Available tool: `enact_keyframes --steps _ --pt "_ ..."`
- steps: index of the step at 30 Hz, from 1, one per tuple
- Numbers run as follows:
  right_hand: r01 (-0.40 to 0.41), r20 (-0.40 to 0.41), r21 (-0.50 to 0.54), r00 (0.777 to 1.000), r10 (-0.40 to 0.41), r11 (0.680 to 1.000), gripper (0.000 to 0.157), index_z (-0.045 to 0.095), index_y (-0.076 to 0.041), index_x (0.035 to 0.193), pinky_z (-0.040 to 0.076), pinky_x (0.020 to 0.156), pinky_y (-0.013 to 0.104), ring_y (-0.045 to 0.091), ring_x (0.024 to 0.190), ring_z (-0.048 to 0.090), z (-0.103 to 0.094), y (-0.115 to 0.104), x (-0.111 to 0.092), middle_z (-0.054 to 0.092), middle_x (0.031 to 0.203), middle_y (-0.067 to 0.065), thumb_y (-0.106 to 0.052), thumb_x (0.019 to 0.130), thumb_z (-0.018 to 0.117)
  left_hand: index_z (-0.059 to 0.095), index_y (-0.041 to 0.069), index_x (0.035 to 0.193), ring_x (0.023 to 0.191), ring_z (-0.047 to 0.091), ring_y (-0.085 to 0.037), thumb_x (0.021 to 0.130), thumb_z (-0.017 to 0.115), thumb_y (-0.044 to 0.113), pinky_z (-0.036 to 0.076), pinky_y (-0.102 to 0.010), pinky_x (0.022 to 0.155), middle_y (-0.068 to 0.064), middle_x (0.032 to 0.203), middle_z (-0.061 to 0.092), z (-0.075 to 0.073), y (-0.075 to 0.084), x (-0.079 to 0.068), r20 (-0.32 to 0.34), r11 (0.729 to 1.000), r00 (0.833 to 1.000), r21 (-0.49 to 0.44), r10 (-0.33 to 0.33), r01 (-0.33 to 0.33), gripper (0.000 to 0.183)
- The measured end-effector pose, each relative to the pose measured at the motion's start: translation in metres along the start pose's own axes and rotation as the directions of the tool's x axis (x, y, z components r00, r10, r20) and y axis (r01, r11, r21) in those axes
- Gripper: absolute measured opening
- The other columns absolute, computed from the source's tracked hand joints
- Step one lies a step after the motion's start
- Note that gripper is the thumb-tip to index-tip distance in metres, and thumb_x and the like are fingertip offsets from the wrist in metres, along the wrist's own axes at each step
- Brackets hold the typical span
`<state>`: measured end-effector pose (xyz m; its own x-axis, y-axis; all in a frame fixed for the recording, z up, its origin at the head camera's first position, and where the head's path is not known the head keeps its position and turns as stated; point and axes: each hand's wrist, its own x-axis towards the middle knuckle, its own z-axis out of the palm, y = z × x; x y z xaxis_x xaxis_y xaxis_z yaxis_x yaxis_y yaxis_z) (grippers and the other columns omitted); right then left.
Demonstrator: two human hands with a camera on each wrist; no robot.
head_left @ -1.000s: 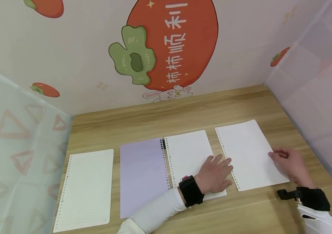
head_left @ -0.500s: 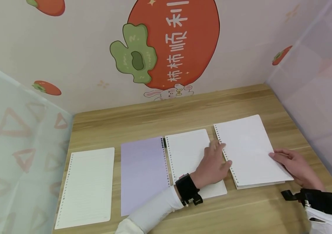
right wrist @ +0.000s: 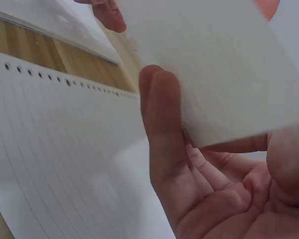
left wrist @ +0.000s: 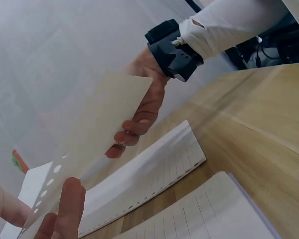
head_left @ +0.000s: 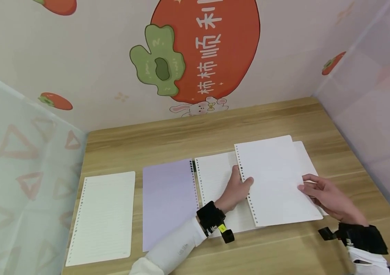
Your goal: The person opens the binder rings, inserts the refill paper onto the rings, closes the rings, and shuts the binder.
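Observation:
A white sheet of loose-leaf paper, punched with holes down its left side, is held up off the table between both hands. My left hand pinches its punched edge, thumb on top and fingers beneath. At the opposite edge, my right hand pinches it between thumb and fingers. Under the sheet's right part lies more ruled loose-leaf paper, which the right wrist view shows with its row of holes. The raised sheet overlaps the ruled page of an open notebook with a purple cover.
Another ruled, hole-punched sheet lies at the left of the wooden table. A dark binding strip shows between the purple cover and the ruled page. A printed wall stands behind, with pale panels on both sides.
The top sheet has come up off the right-hand paper and shifted left over the notebook page. My left hand has gone from lying spread on the page to pinching the sheet's punched edge.

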<state>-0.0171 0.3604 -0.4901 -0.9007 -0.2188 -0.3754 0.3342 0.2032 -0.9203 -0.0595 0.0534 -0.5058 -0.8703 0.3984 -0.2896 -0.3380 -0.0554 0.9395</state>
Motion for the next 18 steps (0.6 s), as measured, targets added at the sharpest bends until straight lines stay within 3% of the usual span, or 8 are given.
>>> enact_keyframes --steps 5,10,13,15,18 --pt "-0.029 0.050 -0.059 0.998 0.032 0.998 0.037 0.045 -0.002 0.132 0.049 0.063 0.025 0.009 0.072 0.055 0.018 -0.012 0.009 0.059 0.086 -0.004 -0.016 0.103 0.062 0.028 0.026 0.155 0.101 0.067 -0.015 0.108 0.042 0.016 0.057 -0.037 0.085 -0.001 0.136 0.050 -0.018 -0.004 -0.012 -0.016 0.999 1.000 0.044 -0.001 0.002 0.050" --pt "-0.048 0.058 -0.146 0.997 0.057 0.988 0.058 0.034 0.007 0.145 0.052 0.070 0.028 0.012 0.079 0.062 0.036 -0.028 0.021 0.064 0.095 0.002 -0.027 0.105 0.059 0.027 0.032 0.156 0.116 0.060 -0.013 0.108 0.042 0.020 0.048 -0.041 0.102 0.004 0.143 0.048 -0.035 -0.007 -0.028 -0.038 0.996 0.999 0.094 0.000 0.004 0.051" --pt "0.004 0.045 -0.171 0.999 0.004 0.985 0.049 0.046 0.007 0.134 0.049 0.065 0.028 0.012 0.070 0.059 0.049 -0.033 0.029 0.060 0.081 -0.002 -0.029 0.104 0.060 0.024 0.032 0.158 0.128 0.053 -0.013 0.108 0.043 0.020 0.039 -0.043 0.112 0.004 0.151 0.043 -0.044 -0.006 -0.038 -0.052 0.993 0.999 0.119 0.013 -0.006 0.054" --pt "0.053 0.031 -0.185 0.998 -0.048 0.981 0.039 0.052 0.006 0.116 0.042 0.058 0.027 0.015 0.060 0.047 0.058 -0.034 0.034 0.045 0.068 -0.003 -0.029 0.103 0.061 0.020 0.031 0.161 0.136 0.046 -0.014 0.109 0.042 0.020 0.032 -0.043 0.117 0.003 0.158 0.038 -0.051 -0.005 -0.045 -0.058 0.991 0.998 0.132 0.026 -0.018 0.057" --pt "0.112 0.036 -0.190 0.994 -0.107 0.975 0.035 0.052 0.005 0.100 0.034 0.053 0.029 0.020 0.056 0.032 0.071 -0.034 0.042 0.029 0.065 0.001 -0.028 0.102 0.063 0.016 0.030 0.163 0.137 0.044 -0.014 0.109 0.042 0.020 0.030 -0.042 0.117 0.002 0.160 0.035 -0.062 -0.004 -0.053 -0.066 0.990 0.997 0.136 0.041 -0.032 0.061"
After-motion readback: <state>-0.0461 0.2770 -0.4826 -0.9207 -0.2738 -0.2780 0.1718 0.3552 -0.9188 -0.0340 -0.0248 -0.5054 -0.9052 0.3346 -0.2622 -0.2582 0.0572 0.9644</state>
